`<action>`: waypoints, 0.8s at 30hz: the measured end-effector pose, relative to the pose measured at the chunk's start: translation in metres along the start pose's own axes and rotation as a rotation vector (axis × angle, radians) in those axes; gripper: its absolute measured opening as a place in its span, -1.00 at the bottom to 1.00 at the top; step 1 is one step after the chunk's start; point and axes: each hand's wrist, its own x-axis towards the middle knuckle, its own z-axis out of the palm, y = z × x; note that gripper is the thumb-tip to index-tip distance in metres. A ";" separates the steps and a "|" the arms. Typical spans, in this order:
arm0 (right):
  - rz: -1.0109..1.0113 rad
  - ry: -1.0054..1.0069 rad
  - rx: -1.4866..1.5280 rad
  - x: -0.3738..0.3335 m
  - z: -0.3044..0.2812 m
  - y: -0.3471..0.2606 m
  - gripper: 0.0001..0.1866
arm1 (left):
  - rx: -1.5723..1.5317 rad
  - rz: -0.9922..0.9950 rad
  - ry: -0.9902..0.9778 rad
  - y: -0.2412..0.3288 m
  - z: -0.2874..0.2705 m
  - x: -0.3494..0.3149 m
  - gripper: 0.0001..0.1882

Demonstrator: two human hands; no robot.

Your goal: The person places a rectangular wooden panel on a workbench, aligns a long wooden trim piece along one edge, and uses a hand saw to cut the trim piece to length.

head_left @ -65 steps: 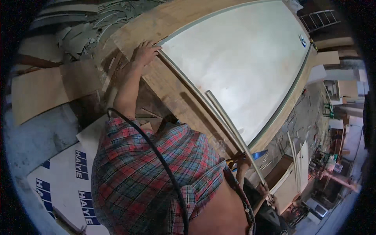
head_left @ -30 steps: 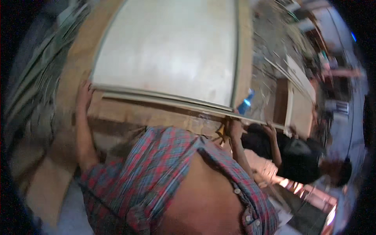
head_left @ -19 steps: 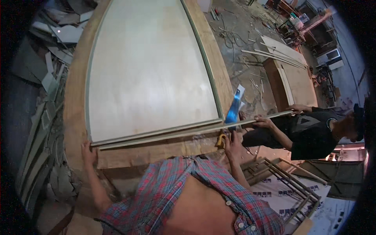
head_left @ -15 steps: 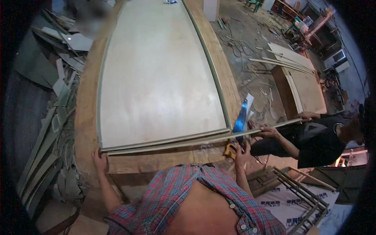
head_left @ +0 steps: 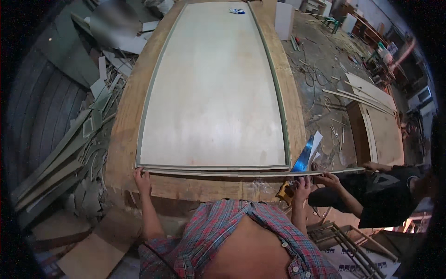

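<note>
A long thin wooden strip [head_left: 223,174] runs along the near edge of a large pale panel [head_left: 213,93] with greenish edging. My left hand [head_left: 143,181] pinches the strip's left end at the panel's near left corner. Farther right, my right hand [head_left: 301,189] has its fingers closed on the strip, just past the panel's right corner. Beside that hand is a handsaw [head_left: 304,156], its shiny blade rising beyond the strip and its yellow handle below. A co-worker's two hands, one nearer [head_left: 329,180] and one farther right [head_left: 375,167], hold the strip's right part.
The panel lies on a wooden worktable [head_left: 123,135]. Wood offcuts [head_left: 93,125] pile up on the left. Boards and strips [head_left: 371,104] stand at the right, and cables [head_left: 311,72] lie on the littered floor. A metal frame [head_left: 346,239] is at the lower right.
The view has turned, so the panel appears farther right and its near edge more level. Both hands stay on the strip, which still lies along that edge.
</note>
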 end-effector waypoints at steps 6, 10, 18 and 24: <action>-0.451 -0.073 -0.614 -0.010 -0.006 0.004 -0.60 | 0.015 -0.209 0.127 -0.008 0.016 0.001 -0.49; -0.676 -0.280 -0.662 -0.020 0.038 -0.011 -0.61 | -0.162 -0.311 0.088 -0.034 0.012 0.000 -0.47; -0.924 -0.824 -1.000 -0.021 0.124 -0.021 -0.45 | -0.105 -0.295 0.101 -0.004 0.010 -0.003 -0.45; -0.954 -0.986 -1.091 -0.030 0.143 -0.013 -0.53 | -0.221 -0.250 0.215 -0.025 0.020 -0.006 -0.44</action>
